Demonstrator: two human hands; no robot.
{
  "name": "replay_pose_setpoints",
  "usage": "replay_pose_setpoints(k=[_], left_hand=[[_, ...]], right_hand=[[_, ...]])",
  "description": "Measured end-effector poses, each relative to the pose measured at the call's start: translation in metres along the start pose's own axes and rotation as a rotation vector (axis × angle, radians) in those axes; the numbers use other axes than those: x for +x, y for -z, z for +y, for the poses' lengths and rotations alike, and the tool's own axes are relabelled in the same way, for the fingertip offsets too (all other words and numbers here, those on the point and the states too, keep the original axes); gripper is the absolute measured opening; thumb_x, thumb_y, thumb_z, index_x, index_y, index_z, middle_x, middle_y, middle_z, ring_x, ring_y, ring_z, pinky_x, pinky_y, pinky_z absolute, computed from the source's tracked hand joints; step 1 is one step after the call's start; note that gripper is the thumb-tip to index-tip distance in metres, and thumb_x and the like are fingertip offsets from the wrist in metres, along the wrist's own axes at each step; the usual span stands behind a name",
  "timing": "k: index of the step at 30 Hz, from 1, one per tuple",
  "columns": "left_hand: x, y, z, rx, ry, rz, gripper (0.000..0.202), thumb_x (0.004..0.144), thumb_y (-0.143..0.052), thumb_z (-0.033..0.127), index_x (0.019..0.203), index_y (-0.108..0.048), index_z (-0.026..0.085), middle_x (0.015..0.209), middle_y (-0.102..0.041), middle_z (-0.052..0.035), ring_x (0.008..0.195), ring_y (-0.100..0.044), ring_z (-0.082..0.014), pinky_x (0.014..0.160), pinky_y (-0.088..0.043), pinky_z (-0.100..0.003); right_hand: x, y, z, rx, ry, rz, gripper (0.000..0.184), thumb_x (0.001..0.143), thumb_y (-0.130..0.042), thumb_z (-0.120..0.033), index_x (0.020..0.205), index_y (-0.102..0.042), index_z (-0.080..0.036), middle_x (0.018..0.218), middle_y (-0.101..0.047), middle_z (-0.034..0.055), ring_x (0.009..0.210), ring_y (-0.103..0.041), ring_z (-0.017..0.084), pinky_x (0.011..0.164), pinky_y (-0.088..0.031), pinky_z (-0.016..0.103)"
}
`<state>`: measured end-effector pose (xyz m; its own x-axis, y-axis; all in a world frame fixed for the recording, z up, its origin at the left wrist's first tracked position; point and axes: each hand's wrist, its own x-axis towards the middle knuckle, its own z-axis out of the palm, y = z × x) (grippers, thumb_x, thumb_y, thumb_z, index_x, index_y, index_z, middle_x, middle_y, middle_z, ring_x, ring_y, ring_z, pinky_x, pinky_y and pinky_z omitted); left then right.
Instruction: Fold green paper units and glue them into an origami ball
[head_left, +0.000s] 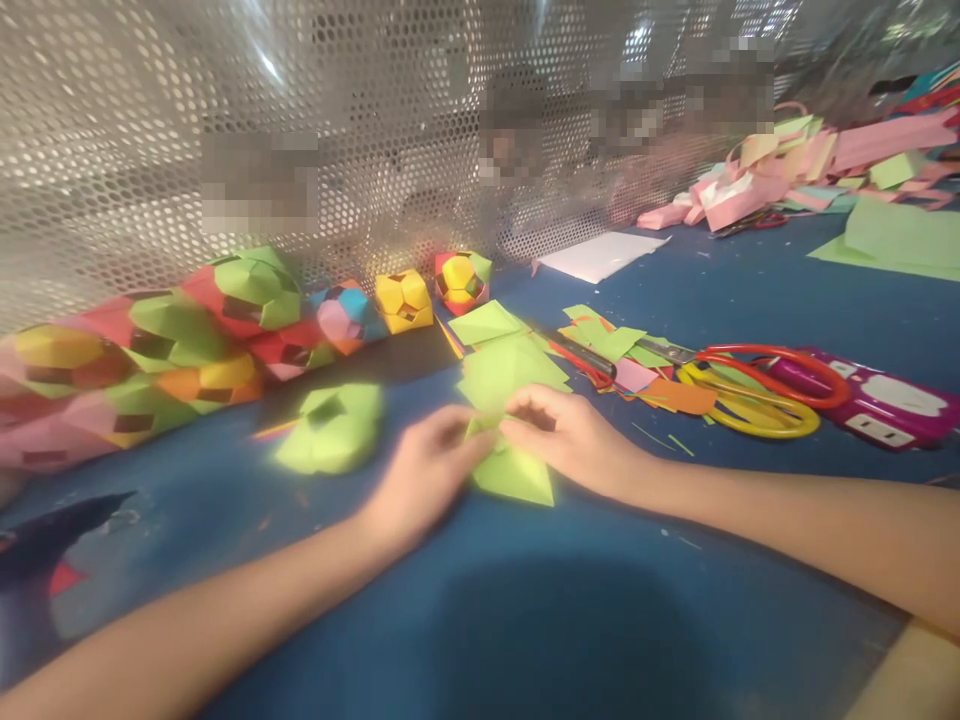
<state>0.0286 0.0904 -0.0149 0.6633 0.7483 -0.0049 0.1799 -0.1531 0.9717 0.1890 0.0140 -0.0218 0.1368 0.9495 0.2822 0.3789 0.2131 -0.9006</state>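
Observation:
My left hand (424, 470) and my right hand (570, 435) meet over a folded light green paper piece (514, 470) lying on the blue table (570, 620). Fingers of both hands are curled and pinch the paper's upper edge. More light green sheets (506, 365) lie just behind the hands. A partly built green paper shape (334, 428) sits to the left of my left hand.
Several multicoloured folded paper balls (247, 300) line the perforated metal wall (150, 140) at the left. Red-handled scissors (757, 362) and yellow-handled scissors (750, 408) lie at the right among paper scraps, beside a purple power strip (885, 405). A heap of pink and green paper (810, 165) fills the far right.

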Motion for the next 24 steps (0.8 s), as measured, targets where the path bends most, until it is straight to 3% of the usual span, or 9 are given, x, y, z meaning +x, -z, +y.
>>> replay_pose_setpoints(k=[7, 11, 24], left_hand=[[-0.0006, -0.001, -0.002, -0.131, 0.044, -0.076, 0.026, 0.078, -0.063, 0.04, 0.085, -0.062, 0.015, 0.082, -0.065, -0.0033, 0.072, -0.058, -0.0127, 0.068, -0.045, -0.026], [-0.0006, -0.0012, -0.0026, -0.142, 0.048, -0.059, 0.025, 0.078, -0.063, 0.04, 0.082, -0.062, 0.015, 0.079, -0.064, -0.0022, 0.069, -0.056, -0.0115, 0.065, -0.044, -0.025], [-0.0031, -0.0012, 0.0024, 0.153, -0.022, -0.004, 0.031, 0.079, -0.058, 0.046, 0.078, -0.061, 0.015, 0.071, -0.058, -0.002, 0.067, -0.05, -0.0128, 0.058, -0.039, -0.023]], right_hand=[[-0.0029, 0.003, -0.0024, -0.03, 0.049, -0.031, 0.019, 0.086, -0.049, -0.032, 0.074, -0.055, -0.018, 0.068, -0.054, -0.0016, 0.063, -0.047, 0.011, 0.055, -0.039, 0.022], [-0.0019, 0.002, -0.0037, -0.032, 0.024, -0.049, 0.016, 0.084, -0.051, -0.033, 0.079, -0.055, -0.018, 0.068, -0.051, -0.0025, 0.06, -0.045, 0.01, 0.054, -0.038, 0.022], [-0.0033, 0.0001, -0.004, -0.105, 0.091, 0.006, 0.013, 0.083, -0.053, -0.029, 0.074, -0.054, -0.019, 0.067, -0.055, -0.002, 0.06, -0.047, 0.01, 0.055, -0.04, 0.022]])
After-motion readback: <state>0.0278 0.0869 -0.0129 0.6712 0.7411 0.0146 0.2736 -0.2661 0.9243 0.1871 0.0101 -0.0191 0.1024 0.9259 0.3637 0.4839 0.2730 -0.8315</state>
